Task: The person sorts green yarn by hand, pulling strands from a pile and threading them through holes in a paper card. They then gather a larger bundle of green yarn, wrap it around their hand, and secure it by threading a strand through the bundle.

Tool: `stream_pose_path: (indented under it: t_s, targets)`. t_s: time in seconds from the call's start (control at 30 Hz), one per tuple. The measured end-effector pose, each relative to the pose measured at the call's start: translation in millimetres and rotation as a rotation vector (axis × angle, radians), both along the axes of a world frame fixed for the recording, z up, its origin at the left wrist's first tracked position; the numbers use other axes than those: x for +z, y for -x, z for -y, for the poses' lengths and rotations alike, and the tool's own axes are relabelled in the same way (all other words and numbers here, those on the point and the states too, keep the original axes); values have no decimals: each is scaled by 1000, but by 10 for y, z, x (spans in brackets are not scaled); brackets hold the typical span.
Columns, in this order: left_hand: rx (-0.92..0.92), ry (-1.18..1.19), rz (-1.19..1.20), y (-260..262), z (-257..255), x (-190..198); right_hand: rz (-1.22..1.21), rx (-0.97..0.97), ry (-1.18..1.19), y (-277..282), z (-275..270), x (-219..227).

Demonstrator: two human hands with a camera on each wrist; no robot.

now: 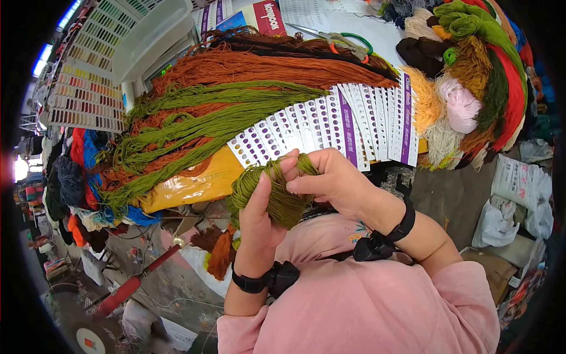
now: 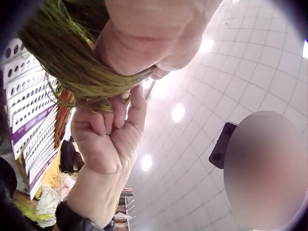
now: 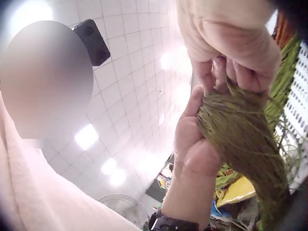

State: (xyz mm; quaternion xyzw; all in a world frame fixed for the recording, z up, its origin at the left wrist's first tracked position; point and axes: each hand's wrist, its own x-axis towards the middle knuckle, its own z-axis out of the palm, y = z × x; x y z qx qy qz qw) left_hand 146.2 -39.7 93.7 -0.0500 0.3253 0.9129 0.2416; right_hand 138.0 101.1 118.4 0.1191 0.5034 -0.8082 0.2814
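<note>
Green skein [image 1: 284, 205] lies between left hand [image 1: 260, 218], holding its side, and right hand [image 1: 337, 180], pinching its top; right forearm [image 1: 433, 241] slants inward.

Beyond the fingers [image 1: 302, 185], fanned cards [image 1: 346, 123] block passage.

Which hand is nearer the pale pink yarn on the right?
The right hand. In the head view it is left of and below the pale pink yarn, at the green bundle; the left hand, also holding that bundle, is farther left and lower.
</note>
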Motion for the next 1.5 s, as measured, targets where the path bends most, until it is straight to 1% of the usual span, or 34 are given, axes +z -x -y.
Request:
stream_pose_path:
  t_s: [0.07,0.17,0.27,0.37,0.47,0.57,0.67,0.87,0.97,1.03,1.07,1.13,1.17,1.2,1.23,1.27,1.33,1.37,1.47,1.5]
  targets:
    - [-6,15,18,-5,-1,3,8,-17,24,-5,-8,-47]
    - [-46,-4,-48,4,8,4,18,-53,51,3,-3,-76]
    - [-57,89,-101,-3,-23,84,16,-37,51,21,20,-52]
    - [-11,103,-97,-11,-33,82,17,-31,23,37,60,-23]
    - [-46,-2,-54,10,12,67,27,-49,44,34,78,-75]
    - [-32,3,-55,12,12,93,52,-77,87,37,68,-51]
    - [-17,55,44,47,16,98,56,-99,125,39,69,-44]
    - [87,-9,184,63,10,54,49,-121,181,46,43,-95]
    - [97,-49,149,52,49,-41,18,-151,210,59,69,-82]
    - [82,68,98,40,66,-97,-15,-145,244,54,80,-135]
    - [75,124,73,29,76,-109,40,-94,347,47,48,-133]
    - [33,-197,-22,22,158,-80,152,8,552,34,-94,-119]
    - [7,-359,-72,25,215,-58,191,107,574,41,-168,-131]
    - [78,-296,52,10,279,26,233,205,594,45,-246,-157]
    - [-78,76,-6,68,242,201,284,300,615,29,-294,-176]
    - [-232,447,-67,146,201,320,200,375,436,29,-313,-121]
    - [-434,458,-74,270,293,274,8,535,68,107,-339,121]
    - [-530,466,-84,327,367,269,-337,523,-382,109,-373,184]
    - [-353,478,65,333,533,385,-876,592,-768,165,-364,456]
    - [-307,440,8,367,739,331,-929,551,-650,212,-365,503]
